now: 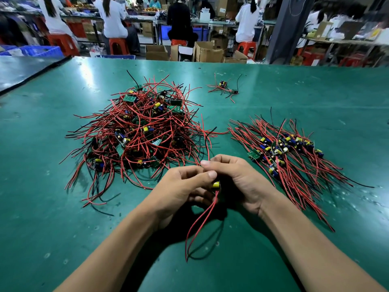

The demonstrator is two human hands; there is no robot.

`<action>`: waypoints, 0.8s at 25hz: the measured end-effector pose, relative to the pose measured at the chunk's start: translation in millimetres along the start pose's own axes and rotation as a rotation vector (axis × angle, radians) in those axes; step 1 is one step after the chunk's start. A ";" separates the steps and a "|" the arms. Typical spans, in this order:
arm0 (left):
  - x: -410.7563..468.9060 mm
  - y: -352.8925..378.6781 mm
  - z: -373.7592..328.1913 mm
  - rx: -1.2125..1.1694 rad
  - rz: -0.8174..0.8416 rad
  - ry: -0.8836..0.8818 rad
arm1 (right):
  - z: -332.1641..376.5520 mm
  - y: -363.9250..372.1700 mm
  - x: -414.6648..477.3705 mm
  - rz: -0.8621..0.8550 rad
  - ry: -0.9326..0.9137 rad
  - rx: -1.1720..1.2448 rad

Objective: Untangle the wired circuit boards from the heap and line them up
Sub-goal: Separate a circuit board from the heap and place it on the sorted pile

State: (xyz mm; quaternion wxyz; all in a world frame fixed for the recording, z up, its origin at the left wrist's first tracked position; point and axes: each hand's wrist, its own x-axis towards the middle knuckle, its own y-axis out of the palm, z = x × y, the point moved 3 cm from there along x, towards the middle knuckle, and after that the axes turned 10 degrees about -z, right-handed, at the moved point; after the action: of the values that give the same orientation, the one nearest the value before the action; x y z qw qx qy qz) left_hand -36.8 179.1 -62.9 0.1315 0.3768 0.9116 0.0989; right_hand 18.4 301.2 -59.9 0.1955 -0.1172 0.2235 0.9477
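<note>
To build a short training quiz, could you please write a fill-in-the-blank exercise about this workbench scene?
The tangled heap lies to the ____ of the lined-up row.
The left hand and right hand together hold a wired circuit board whose capacitor is ____.
The table is ____.
Missing words: left, yellow, green.

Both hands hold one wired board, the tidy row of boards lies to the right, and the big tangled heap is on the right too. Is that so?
Not quite: the head view shows the tangled heap on the left, not the right. The rest holds: left hand and right hand hold one wired board, and the tidy row lies to the right.
</note>
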 end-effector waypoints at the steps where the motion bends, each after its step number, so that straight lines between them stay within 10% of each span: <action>1: 0.0 -0.6 -0.2 -0.007 0.002 -0.009 | -2.3 -0.5 2.0 -0.001 -0.008 0.021; 12: 3.5 -3.3 1.3 0.099 0.018 -0.056 | -3.1 -11.9 12.4 -0.293 -0.200 -0.049; 20: 6.5 -4.2 2.5 0.017 -0.181 -0.009 | -5.6 -13.2 9.7 -0.151 -0.073 -0.107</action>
State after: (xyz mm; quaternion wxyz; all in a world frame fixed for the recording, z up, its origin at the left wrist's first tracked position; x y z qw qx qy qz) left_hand -43.3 181.0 -67.5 0.1408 0.2945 0.9421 0.0772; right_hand 16.0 312.5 -72.7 0.2677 -0.1092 0.1559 0.9445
